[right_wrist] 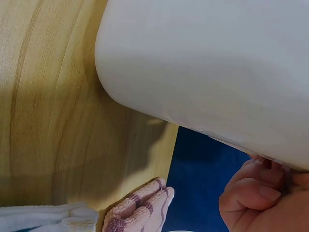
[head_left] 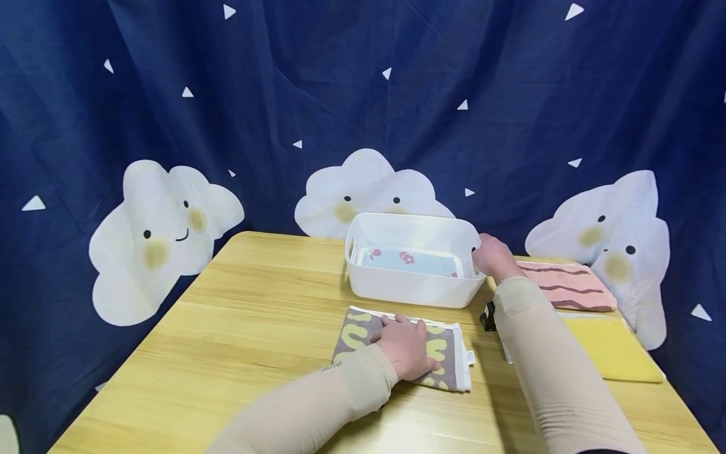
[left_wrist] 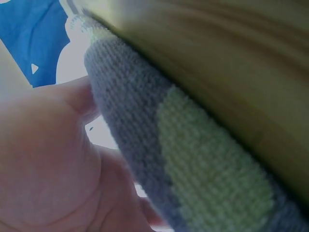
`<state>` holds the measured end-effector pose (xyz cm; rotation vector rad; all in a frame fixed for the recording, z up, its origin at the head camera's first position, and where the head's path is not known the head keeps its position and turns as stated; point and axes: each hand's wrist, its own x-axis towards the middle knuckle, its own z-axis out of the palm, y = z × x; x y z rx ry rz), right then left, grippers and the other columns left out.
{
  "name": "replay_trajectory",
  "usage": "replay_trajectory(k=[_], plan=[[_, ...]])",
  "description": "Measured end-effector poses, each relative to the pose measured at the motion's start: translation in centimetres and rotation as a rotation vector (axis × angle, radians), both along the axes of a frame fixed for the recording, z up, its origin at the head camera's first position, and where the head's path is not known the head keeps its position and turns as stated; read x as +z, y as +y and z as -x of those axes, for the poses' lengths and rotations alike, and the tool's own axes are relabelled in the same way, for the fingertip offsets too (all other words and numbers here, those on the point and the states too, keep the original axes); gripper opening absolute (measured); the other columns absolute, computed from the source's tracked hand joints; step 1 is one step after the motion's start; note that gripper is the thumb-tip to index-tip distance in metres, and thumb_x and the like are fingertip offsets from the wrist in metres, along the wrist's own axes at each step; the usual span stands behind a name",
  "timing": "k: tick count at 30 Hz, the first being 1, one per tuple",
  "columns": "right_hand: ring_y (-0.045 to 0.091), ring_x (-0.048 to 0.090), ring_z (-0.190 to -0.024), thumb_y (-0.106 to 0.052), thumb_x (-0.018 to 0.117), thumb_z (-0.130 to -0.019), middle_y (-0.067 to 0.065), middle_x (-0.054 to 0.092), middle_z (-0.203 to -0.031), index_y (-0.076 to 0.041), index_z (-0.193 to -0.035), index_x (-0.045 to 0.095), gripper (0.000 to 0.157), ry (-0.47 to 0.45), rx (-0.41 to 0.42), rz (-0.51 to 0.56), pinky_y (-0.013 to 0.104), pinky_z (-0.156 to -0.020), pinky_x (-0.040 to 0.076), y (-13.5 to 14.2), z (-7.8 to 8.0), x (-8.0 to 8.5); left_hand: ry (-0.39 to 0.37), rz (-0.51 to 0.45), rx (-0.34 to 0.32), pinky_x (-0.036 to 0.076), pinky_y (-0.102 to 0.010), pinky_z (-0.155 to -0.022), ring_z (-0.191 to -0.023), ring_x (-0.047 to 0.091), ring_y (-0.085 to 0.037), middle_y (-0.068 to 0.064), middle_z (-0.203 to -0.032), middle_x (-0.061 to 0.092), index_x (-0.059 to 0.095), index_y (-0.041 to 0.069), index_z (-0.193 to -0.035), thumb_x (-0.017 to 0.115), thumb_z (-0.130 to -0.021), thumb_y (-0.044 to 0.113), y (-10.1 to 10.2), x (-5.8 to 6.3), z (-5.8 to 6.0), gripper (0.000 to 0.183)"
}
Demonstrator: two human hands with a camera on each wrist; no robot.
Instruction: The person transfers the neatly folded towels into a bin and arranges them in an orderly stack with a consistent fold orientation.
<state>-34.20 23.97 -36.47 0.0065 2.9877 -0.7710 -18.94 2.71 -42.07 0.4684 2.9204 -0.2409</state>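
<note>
A folded grey-brown towel with yellow-green squiggles (head_left: 354,334) lies on the table. My left hand (head_left: 404,350) rests on top of it with the fingers spread; up close, the left wrist view shows the towel's folded edge (left_wrist: 140,106). Behind the towel stands a white plastic basket (head_left: 414,291) with handle holes at its ends. Inside it lies a light blue cloth with pink flowers (head_left: 386,260). My right hand (head_left: 495,257) grips the basket's right handle, and in the right wrist view its fingers (right_wrist: 248,198) curl at the rim.
A pink towel with wavy dark stripes (head_left: 567,287) lies folded at the back right of the wooden table (head_left: 238,328). Nearer, a folded yellow towel (head_left: 615,350) is partly behind my right forearm. A dark blue curtain with clouds (head_left: 272,75) hangs behind the table.
</note>
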Motion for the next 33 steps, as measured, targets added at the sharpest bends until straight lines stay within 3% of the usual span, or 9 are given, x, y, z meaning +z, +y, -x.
replay_trajectory(k=[9, 11, 17, 20, 23, 26, 29, 33], plan=[[0.042, 0.043, -0.116, -0.008, 0.033, -0.09, 0.027, 0.044, -0.13, 0.006, -0.133, 0.039, 0.045, -0.013, -0.005, 0.0, 0.054, -0.1, 0.03, 0.4, 0.1, -0.1, 0.003, 0.015, -0.008, 0.048, -0.051, -0.048, -0.118, 0.044, -0.048, -0.02, -0.14, 0.04, 0.036, 0.03, -0.143, 0.046, -0.074, 0.08, 0.7, 0.1, 0.2, 0.086], [0.042, 0.042, -0.117, -0.009, 0.033, -0.09, 0.027, 0.043, -0.132, 0.006, -0.134, 0.037, 0.046, -0.027, -0.016, 0.039, 0.054, -0.1, 0.03, 0.5, 0.1, -0.1, -0.015, -0.003, -0.036, 0.05, -0.049, -0.054, -0.116, 0.046, -0.048, -0.02, -0.137, 0.043, 0.037, 0.028, -0.143, 0.047, -0.075, 0.078, 0.4, 0.2, 0.4, 0.085], [0.042, 0.036, -0.123, -0.022, 0.031, -0.097, 0.026, 0.036, -0.14, 0.004, -0.141, 0.031, 0.051, -0.029, -0.077, 0.218, 0.054, -0.097, 0.034, 1.3, -0.3, -0.3, -0.067, -0.125, -0.203, 0.047, -0.039, -0.081, -0.102, 0.058, -0.023, -0.005, -0.111, 0.062, 0.052, 0.02, -0.128, 0.054, -0.081, 0.066, -1.4, 0.4, 1.8, 0.066], [0.039, 0.038, -0.122, -0.033, 0.029, -0.1, 0.023, 0.035, -0.141, 0.0, -0.141, 0.034, 0.053, 0.031, -0.12, 0.308, 0.051, -0.092, 0.038, 2.1, -0.9, -0.5, -0.1, -0.226, -0.259, 0.046, -0.035, -0.085, -0.106, 0.057, -0.019, 0.0, -0.117, 0.06, 0.052, 0.02, -0.13, 0.054, -0.082, 0.065, -3.0, 0.6, 2.6, 0.065], [0.037, 0.042, -0.114, -0.031, 0.028, -0.1, 0.022, 0.042, -0.134, -0.002, -0.134, 0.042, 0.047, 0.124, -0.134, 0.35, 0.047, -0.086, 0.039, 2.7, -2.2, -0.7, -0.118, -0.314, -0.28, 0.042, -0.036, -0.093, -0.115, 0.052, -0.018, 0.002, -0.129, 0.054, 0.047, 0.021, -0.136, 0.052, -0.083, 0.065, -4.9, 0.7, 3.1, 0.069], [0.034, 0.049, -0.097, -0.024, 0.032, -0.098, 0.022, 0.05, -0.114, 0.002, -0.119, 0.046, 0.036, 0.172, -0.105, 0.355, 0.041, -0.077, 0.041, 3.2, -4.1, -0.9, -0.094, -0.384, -0.283, 0.04, -0.037, -0.095, -0.118, 0.05, -0.017, 0.002, -0.131, 0.052, 0.046, 0.021, -0.138, 0.051, -0.087, 0.059, -7.2, 1.0, 3.4, 0.063], [0.027, 0.052, -0.075, -0.023, 0.036, -0.098, 0.015, 0.054, -0.091, 0.003, -0.106, 0.05, 0.031, 0.135, -0.018, 0.312, 0.036, -0.063, 0.043, 3.5, -6.2, -1.3, -0.043, -0.441, -0.267, 0.043, -0.039, -0.09, -0.111, 0.054, -0.017, 0.002, -0.124, 0.057, 0.052, 0.02, -0.132, 0.051, -0.089, 0.054, -9.5, 1.1, 3.6, 0.055], [0.02, 0.051, -0.067, -0.023, 0.044, -0.098, 0.008, 0.057, -0.081, 0.001, -0.1, 0.059, 0.028, 0.076, 0.14, 0.197, 0.033, -0.06, 0.042, 3.2, -8.8, -2.1, 0.009, -0.497, -0.192, 0.044, -0.039, -0.089, -0.108, 0.055, -0.018, 0.001, -0.121, 0.059, 0.058, 0.017, -0.125, 0.05, -0.09, 0.054, -12.2, 1.4, 4.1, 0.052]])
